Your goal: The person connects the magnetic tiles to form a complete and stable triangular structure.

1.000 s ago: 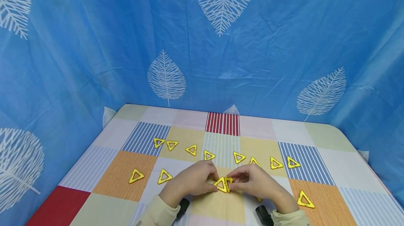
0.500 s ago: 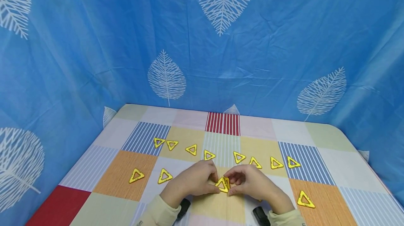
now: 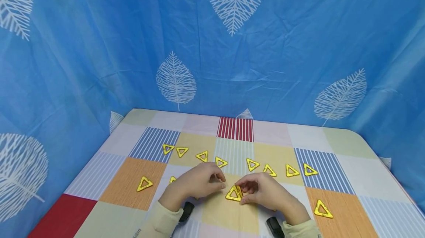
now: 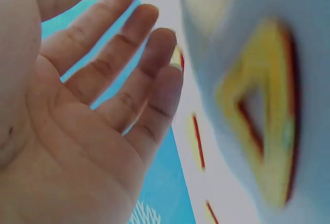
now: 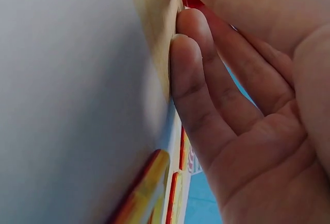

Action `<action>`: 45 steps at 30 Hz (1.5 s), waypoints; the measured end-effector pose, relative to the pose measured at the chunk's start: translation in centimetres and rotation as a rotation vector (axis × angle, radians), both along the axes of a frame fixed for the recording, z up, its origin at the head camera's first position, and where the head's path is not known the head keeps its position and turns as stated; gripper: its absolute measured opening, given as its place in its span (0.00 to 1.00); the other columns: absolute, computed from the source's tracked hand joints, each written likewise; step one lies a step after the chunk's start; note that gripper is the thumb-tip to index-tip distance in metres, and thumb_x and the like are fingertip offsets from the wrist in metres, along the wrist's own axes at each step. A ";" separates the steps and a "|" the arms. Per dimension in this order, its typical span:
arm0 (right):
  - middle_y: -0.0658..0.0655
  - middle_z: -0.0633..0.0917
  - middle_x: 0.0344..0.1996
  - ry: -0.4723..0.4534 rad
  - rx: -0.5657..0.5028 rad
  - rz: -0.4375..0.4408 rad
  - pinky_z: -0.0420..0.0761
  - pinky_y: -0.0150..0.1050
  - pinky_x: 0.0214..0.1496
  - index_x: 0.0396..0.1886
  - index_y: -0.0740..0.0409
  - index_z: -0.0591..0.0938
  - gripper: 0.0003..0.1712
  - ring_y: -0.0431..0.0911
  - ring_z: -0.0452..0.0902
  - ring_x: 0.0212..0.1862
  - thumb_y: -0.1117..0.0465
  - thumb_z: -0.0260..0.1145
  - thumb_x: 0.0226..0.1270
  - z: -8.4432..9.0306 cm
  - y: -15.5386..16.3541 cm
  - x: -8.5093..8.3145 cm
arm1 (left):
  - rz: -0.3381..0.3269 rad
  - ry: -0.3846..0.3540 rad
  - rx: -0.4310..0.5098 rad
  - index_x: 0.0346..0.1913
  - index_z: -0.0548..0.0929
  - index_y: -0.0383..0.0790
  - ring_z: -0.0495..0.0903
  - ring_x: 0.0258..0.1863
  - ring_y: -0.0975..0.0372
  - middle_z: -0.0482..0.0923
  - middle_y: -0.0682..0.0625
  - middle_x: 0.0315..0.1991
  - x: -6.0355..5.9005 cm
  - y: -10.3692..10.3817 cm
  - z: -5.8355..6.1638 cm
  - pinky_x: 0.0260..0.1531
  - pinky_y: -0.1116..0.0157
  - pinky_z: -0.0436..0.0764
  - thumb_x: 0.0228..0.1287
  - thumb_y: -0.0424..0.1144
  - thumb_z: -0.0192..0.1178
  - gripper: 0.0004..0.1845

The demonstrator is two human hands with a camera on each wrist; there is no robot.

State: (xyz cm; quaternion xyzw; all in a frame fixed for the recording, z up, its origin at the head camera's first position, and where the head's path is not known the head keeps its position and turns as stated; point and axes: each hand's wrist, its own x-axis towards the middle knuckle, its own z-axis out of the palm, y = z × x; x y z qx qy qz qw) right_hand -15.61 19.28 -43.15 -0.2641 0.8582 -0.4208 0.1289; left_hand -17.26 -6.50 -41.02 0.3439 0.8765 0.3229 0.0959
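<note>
Two hands meeting at a yellow triangle assembly (image 3: 234, 193).
Right hand (image 3: 262, 192) is pinching it; left hand (image 3: 199, 182), fingers relaxed and holding nothing, is hovering just beside it, with loose triangles (image 3: 252, 164) lying beyond.

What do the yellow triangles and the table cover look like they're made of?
Yellow triangles: probably rigid plastic frames with open centres, glossy, red showing along the edges. Table cover: likely a printed sheet, vinyl or cloth, lying flat with a checked and striped pattern; the exact material is unclear.
</note>
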 end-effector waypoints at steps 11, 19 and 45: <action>0.46 0.84 0.32 -0.043 -0.009 -0.033 0.80 0.36 0.37 0.45 0.53 0.89 0.20 0.41 0.79 0.35 0.60 0.83 0.50 0.0 -0.1 0.1 | 0.039 -0.109 0.008 0.45 0.89 0.48 0.78 0.43 0.63 0.80 0.61 0.43 -0.4 -6.2 -0.1 0.46 0.60 0.78 0.52 0.42 0.79 0.16; 0.46 0.84 0.32 -0.071 -0.013 -0.043 0.80 0.36 0.37 0.45 0.52 0.89 0.20 0.42 0.79 0.35 0.60 0.83 0.50 -0.1 0.1 0.0 | 0.055 -0.103 -0.021 0.45 0.91 0.46 0.77 0.43 0.63 0.80 0.62 0.40 -0.1 -7.7 -0.5 0.49 0.59 0.78 0.42 0.44 0.84 0.23; 0.46 0.83 0.32 -0.101 -0.015 -0.058 0.79 0.35 0.37 0.46 0.52 0.89 0.21 0.43 0.78 0.35 0.60 0.83 0.50 0.1 0.0 0.1 | 0.103 -0.139 0.014 0.41 0.92 0.50 0.79 0.38 0.66 0.82 0.64 0.36 0.0 -7.9 -0.8 0.40 0.64 0.79 0.55 0.41 0.77 0.10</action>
